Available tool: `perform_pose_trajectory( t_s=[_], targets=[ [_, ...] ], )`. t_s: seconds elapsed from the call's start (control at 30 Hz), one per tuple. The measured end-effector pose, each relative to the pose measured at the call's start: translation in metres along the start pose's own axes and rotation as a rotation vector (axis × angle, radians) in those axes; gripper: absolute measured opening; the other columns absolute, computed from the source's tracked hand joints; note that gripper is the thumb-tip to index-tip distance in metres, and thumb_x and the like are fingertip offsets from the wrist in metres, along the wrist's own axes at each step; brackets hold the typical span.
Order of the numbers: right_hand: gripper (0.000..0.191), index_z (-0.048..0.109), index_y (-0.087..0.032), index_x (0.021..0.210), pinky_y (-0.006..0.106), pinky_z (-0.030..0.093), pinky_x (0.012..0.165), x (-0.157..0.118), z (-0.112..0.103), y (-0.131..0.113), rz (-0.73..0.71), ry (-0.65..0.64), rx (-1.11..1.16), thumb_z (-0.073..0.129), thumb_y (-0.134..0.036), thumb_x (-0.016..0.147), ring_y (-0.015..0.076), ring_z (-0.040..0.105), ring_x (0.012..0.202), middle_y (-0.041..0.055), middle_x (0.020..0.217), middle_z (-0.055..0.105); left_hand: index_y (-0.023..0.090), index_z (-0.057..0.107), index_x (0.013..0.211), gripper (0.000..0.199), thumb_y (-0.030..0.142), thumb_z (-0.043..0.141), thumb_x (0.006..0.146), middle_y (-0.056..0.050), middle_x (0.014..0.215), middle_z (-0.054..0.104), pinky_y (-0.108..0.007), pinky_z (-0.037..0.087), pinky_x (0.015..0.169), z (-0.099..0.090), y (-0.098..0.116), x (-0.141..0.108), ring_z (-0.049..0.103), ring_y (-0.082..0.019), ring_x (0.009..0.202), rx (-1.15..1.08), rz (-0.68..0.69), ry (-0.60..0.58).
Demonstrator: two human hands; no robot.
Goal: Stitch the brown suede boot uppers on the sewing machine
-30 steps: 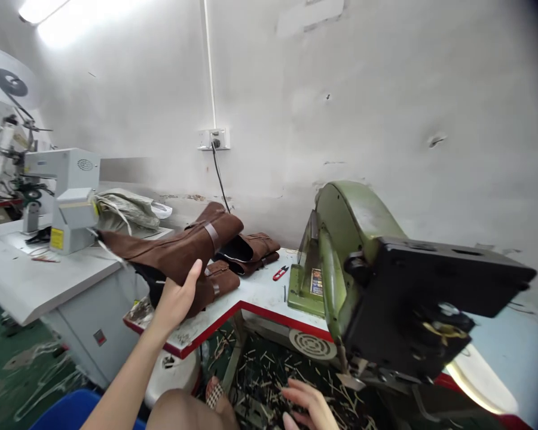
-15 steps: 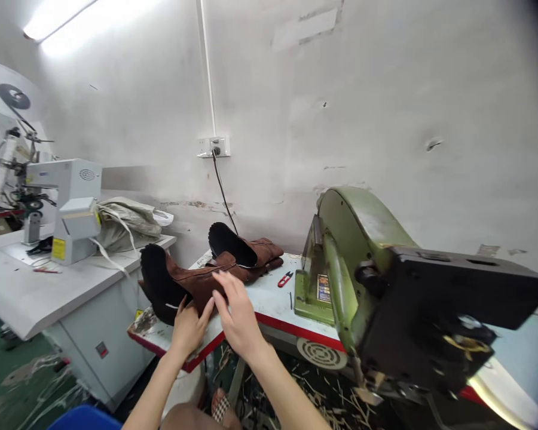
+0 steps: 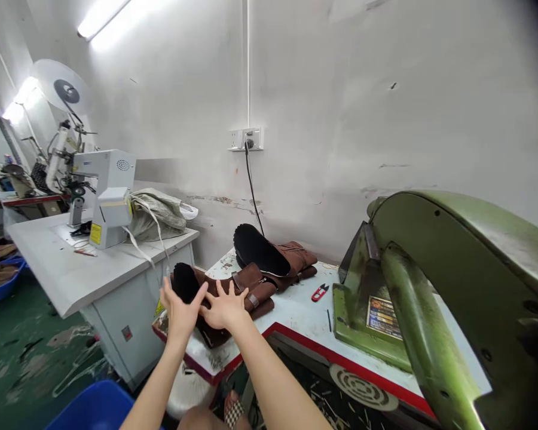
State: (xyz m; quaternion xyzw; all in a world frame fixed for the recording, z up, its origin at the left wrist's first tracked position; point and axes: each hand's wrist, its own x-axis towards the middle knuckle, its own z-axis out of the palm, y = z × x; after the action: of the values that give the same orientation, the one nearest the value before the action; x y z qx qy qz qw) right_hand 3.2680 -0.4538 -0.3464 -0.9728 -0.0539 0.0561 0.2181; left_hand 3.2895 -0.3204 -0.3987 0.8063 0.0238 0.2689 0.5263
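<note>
A pair of brown boots with black soles lies on its side on the white worktable (image 3: pixel 296 322). The nearer boot (image 3: pixel 253 278) is under my hands, and its strap and zip show on the shaft. My left hand (image 3: pixel 179 310) is at the toe end, its thumb and fingers apart around the sole's edge. Fingers spread, my right hand (image 3: pixel 226 306) rests on or just over the boot's upper; contact is hard to make out. Behind it lies the farther boot (image 3: pixel 298 257), its sole facing me. Neither hand grips anything.
Red-handled thread snips (image 3: pixel 319 292) lie right of the boots, beside a large green machine (image 3: pixel 399 286). To the left, a sewing machine (image 3: pixel 112 209) stands on another table with a cloth bag (image 3: pixel 156 212). A blue bin (image 3: pixel 94 406) sits on the floor below.
The view has swung left and the scene shifted right. The nearer boot has turned and dropped lower, its sole now less visible. My fingers have spread, and both hands have shifted along the boot.
</note>
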Motion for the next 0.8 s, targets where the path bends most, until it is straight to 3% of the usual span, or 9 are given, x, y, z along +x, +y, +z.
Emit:
perform_pose_trajectory(
  t_s=[0.13, 0.23, 0.3, 0.37, 0.4, 0.47, 0.53, 0.67, 0.8],
  targets=[
    [0.065, 0.046, -0.034, 0.153, 0.082, 0.007, 0.112, -0.013, -0.008, 0.011, -0.027, 0.052, 0.031, 0.027, -0.069, 0.100, 0.0443, 0.029, 0.151, 0.0101, 0.161, 0.043, 0.018, 0.047, 0.145, 0.062, 0.053, 0.060, 0.096, -0.016, 0.143, 0.055, -0.058, 0.048, 0.106, 0.040, 0.002, 0.061, 0.058, -0.033, 0.127, 0.041, -0.175, -0.051],
    [0.067, 0.051, -0.032, 0.150, 0.076, -0.002, 0.117, -0.021, -0.006, 0.028, -0.055, 0.165, 0.046, 0.021, -0.069, 0.102, 0.0373, 0.029, 0.152, 0.0078, 0.158, 0.047, 0.017, 0.051, 0.141, 0.056, 0.053, 0.057, 0.097, -0.015, 0.134, 0.061, -0.058, 0.048, 0.105, 0.058, 0.004, 0.068, 0.061, -0.032, 0.123, 0.091, -0.163, -0.044],
    [0.069, 0.055, -0.030, 0.147, 0.075, -0.006, 0.117, -0.023, -0.003, 0.036, -0.068, 0.221, 0.049, 0.021, -0.069, 0.102, 0.0378, 0.029, 0.152, 0.0093, 0.156, 0.050, 0.014, 0.034, 0.152, 0.063, 0.054, 0.039, 0.103, -0.021, 0.147, 0.050, -0.064, 0.038, 0.112, 0.060, 0.008, 0.059, 0.050, -0.036, 0.135, 0.121, -0.079, 0.013],
    [0.066, 0.056, -0.027, 0.146, 0.072, -0.009, 0.119, -0.022, -0.002, 0.039, -0.098, 0.262, 0.046, 0.025, -0.066, 0.103, 0.0376, 0.031, 0.151, 0.0112, 0.153, 0.054, 0.011, 0.025, 0.157, 0.068, 0.054, 0.028, 0.104, -0.025, 0.160, 0.033, -0.065, 0.021, 0.121, 0.054, 0.013, 0.047, 0.031, -0.037, 0.149, 0.155, 0.104, 0.001],
    [0.063, 0.055, -0.026, 0.147, 0.068, -0.010, 0.121, -0.022, -0.001, 0.040, -0.121, 0.277, 0.044, 0.029, -0.063, 0.104, 0.0359, 0.030, 0.152, 0.0113, 0.153, 0.053, 0.012, 0.034, 0.154, 0.069, 0.056, 0.031, 0.101, -0.022, 0.162, 0.033, -0.059, 0.018, 0.124, 0.051, 0.015, 0.043, 0.028, -0.035, 0.152, 0.172, 0.233, -0.078],
    [0.055, 0.051, -0.024, 0.150, 0.060, -0.007, 0.125, -0.023, 0.001, 0.040, -0.166, 0.296, 0.048, 0.033, -0.051, 0.106, 0.0301, 0.028, 0.154, 0.0103, 0.156, 0.050, 0.021, 0.062, 0.134, 0.057, 0.055, 0.043, 0.094, -0.012, 0.152, 0.053, -0.042, 0.027, 0.125, 0.045, 0.017, 0.041, 0.039, -0.027, 0.147, 0.208, 0.501, -0.346],
    [0.051, 0.047, -0.023, 0.153, 0.053, 0.002, 0.128, -0.026, 0.005, 0.042, -0.185, 0.308, 0.068, 0.032, -0.039, 0.107, 0.0240, 0.027, 0.155, 0.0091, 0.160, 0.045, 0.026, 0.072, 0.124, 0.048, 0.050, 0.047, 0.090, -0.006, 0.145, 0.062, -0.039, 0.029, 0.124, 0.046, 0.013, 0.048, 0.045, -0.026, 0.144, 0.264, 0.675, -0.553],
    [0.058, 0.038, -0.014, 0.157, 0.055, 0.007, 0.127, -0.036, 0.020, 0.051, -0.091, 0.372, 0.123, 0.028, -0.043, 0.108, 0.0253, 0.019, 0.157, 0.0169, 0.165, 0.031, 0.023, 0.068, 0.132, 0.055, 0.051, 0.047, 0.089, -0.013, 0.157, 0.047, -0.066, 0.012, 0.122, 0.060, -0.014, 0.067, 0.025, -0.039, 0.153, 0.424, 0.720, -0.627],
    [0.066, 0.044, -0.019, 0.154, 0.061, 0.009, 0.125, -0.040, 0.027, 0.054, -0.028, 0.413, 0.157, 0.025, -0.060, 0.106, 0.0301, 0.019, 0.156, 0.0173, 0.165, 0.031, 0.028, 0.074, 0.119, 0.042, 0.050, 0.051, 0.092, -0.009, 0.155, 0.052, -0.071, 0.017, 0.118, 0.062, -0.038, 0.075, 0.025, -0.041, 0.153, 0.506, 0.716, -0.668]
  ],
)
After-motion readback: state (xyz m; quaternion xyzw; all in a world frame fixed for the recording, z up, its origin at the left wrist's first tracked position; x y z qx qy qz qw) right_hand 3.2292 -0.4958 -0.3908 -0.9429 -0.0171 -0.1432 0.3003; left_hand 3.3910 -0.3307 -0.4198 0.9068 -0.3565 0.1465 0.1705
